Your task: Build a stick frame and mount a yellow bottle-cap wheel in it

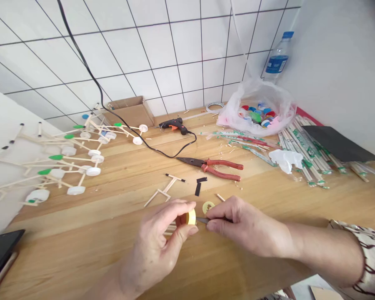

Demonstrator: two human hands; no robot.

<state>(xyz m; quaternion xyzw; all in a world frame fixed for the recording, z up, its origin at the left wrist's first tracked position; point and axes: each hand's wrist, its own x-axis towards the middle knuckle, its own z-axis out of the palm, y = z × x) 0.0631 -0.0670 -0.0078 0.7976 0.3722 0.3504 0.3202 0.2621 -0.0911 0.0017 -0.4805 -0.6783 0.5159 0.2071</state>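
Observation:
My left hand [161,241] pinches a yellow bottle cap [191,217] between thumb and fingers, low in the middle of the wooden table [112,250]. My right hand [237,227] grips a thin dark pointed tool [202,220] whose tip meets the cap. A second yellow cap [208,206] lies on the table just behind the tool. A small frame of wooden sticks [167,189] and two black strips [200,185] lie a little further back.
Red-handled pliers [215,166] lie behind the hands, and a black glue gun [175,124] with its cord further back. Stick-and-cap models [71,162] crowd the left. At the right are a bag of caps [258,112], wrapped chopsticks [303,154], a water bottle [276,58]. A phone [0,254] sits lower left.

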